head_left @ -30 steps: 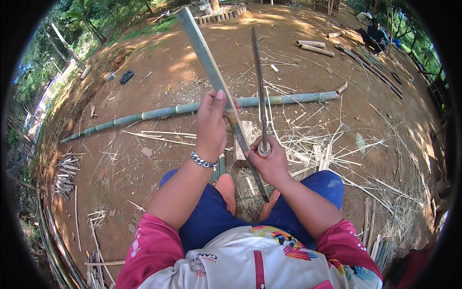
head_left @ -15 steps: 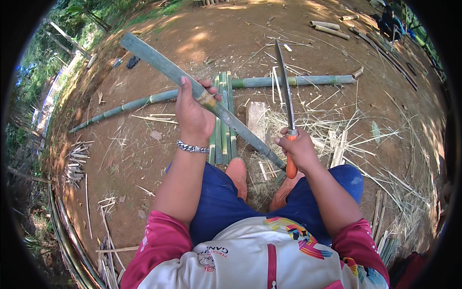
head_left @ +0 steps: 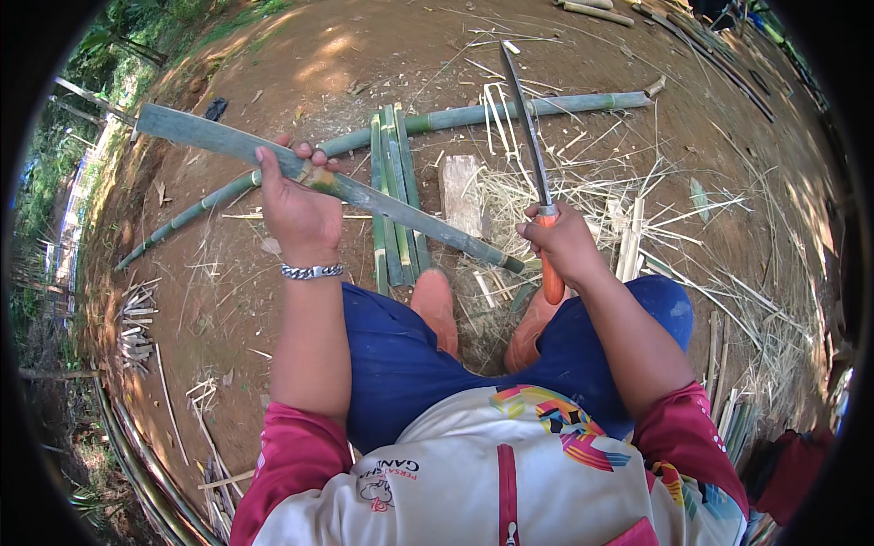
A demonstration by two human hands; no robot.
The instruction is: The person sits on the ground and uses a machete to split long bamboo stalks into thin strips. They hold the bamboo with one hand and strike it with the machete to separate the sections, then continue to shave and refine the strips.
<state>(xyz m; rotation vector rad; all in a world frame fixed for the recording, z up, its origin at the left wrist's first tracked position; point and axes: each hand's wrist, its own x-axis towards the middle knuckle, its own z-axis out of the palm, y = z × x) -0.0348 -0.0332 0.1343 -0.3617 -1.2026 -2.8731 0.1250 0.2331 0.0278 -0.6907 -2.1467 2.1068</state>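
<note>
Split bamboo slat [head_left: 410,217] runs upper left to center, gripped by left hand [head_left: 300,214]; right hand [head_left: 566,241] closed on machete [head_left: 531,150], blade toward frame top.
One-handed hold near the node could let the slat twist if knocked, likely deflecting the blade toward the left hand or orange boots [head_left: 434,309] below. Blade's sharp side hard to read; far side of left grip hidden; right boot partly covered.

Outdoor brown earth ground [head_left: 237,314], dappled sunlight [head_left: 332,56]; green foliage [head_left: 182,32] along upper left.
</note>
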